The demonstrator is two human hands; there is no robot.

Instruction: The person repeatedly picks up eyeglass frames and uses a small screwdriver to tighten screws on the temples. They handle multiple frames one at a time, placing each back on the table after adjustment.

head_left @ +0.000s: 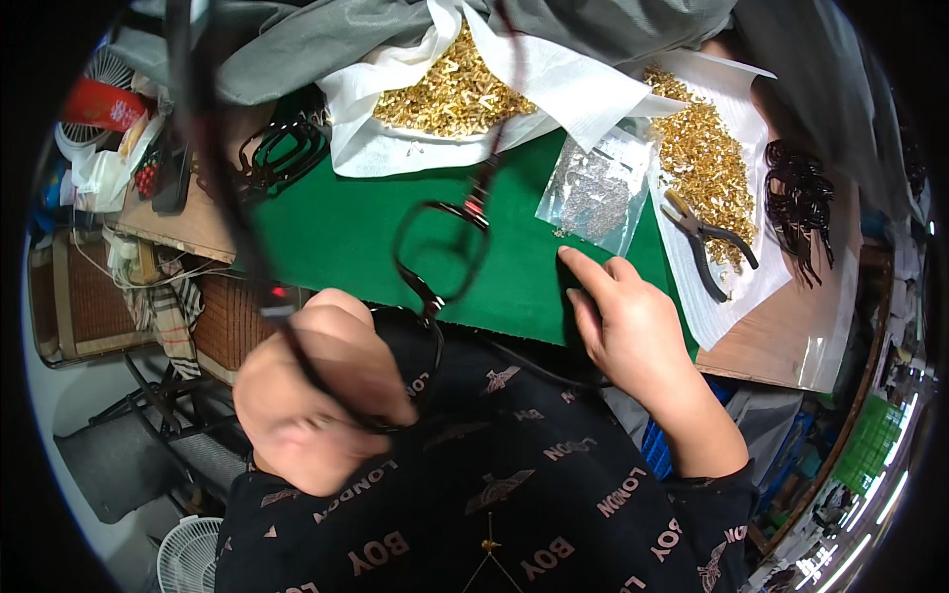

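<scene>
A dark eyeglasses frame [476, 210] with red glints near its hinges hangs above the mat, its temples running up toward the top edge. My left hand [321, 395], blurred by motion, is closed around its left lens side; the fingertips are hard to make out. Over the green mat [514, 296], my right hand [633, 316] has its index finger stretched and its thumb apart. That fingertip is beside a few tiny metal bits [560, 234]. Just beyond lies a clear plastic bag [593, 193] of small silvery parts.
Gold-coloured metal parts [455, 94] are heaped on white sheeting at the back, with another gold heap [707, 163] at right. Pliers [700, 232] rest on that heap's edge. Dark curved pieces [799, 208] lie far right. More eyeglasses frames [287, 148] sit at back left.
</scene>
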